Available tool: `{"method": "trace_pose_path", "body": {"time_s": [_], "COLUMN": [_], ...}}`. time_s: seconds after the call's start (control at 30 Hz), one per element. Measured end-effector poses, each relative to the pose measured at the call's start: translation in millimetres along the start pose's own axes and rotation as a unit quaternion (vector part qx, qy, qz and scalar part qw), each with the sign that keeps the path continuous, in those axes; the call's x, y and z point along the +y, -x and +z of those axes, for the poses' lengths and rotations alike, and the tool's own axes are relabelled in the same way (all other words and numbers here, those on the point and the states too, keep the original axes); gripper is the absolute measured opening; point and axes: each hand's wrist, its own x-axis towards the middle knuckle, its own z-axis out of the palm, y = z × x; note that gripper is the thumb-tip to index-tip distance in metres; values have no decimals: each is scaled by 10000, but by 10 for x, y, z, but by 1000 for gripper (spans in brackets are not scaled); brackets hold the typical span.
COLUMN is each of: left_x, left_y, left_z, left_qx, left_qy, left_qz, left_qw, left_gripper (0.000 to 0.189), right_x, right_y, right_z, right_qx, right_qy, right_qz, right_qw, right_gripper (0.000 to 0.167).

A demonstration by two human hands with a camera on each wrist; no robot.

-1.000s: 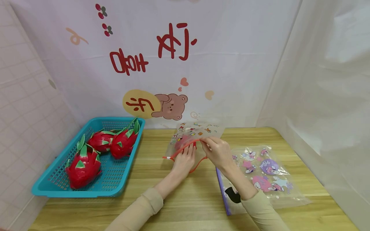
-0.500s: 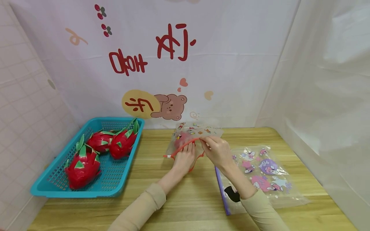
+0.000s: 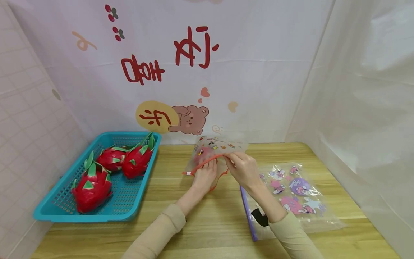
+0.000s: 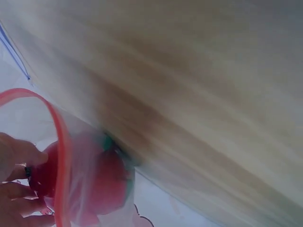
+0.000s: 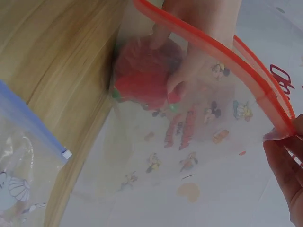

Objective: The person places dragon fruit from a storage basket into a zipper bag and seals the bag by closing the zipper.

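Fruit (image 5: pixel 142 82) looks blurred through cloudy bag (image 5: pixel 194 118).

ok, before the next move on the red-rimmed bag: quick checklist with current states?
1. Bag mouth open: ok, the red rim gapes.
2. Right hand on the rim: ok, pinching its edge.
3. Fruit inside the bag: ok, seen through the plastic.
4. Left hand out of the bag: not ok, its fingers hold the fruit inside.
5. Fruit resting on the table: cannot tell.
6. Right forearm clear of the purple-edged bag: cannot tell; it crosses over it, contact unclear.
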Motion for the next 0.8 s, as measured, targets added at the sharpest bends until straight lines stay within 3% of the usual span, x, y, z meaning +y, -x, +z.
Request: {"method": "trace_pose_path", "body": {"time_s": [0.07, 0.37, 0.8], "left_x": [-20, -26, 28], "left_y": [27, 99, -11], "left_z": [0, 21, 18], "left_qx": [-89, 202, -351], "left_qy": [37, 71, -105], "left_qz": [56, 37, -174], "left_qw": [9999, 9998, 9992], "left_gripper": [41, 39, 37], "right_x": [17, 34, 16], "right_y": [22, 37, 30], "right_z": [1, 4, 31], "right_qx": [-33, -123, 3], "right_qy": [67, 192, 105], "right_qz": [34, 39, -8], "right_qw": [10000, 9997, 9999], "right_gripper": [10, 9, 10]}}
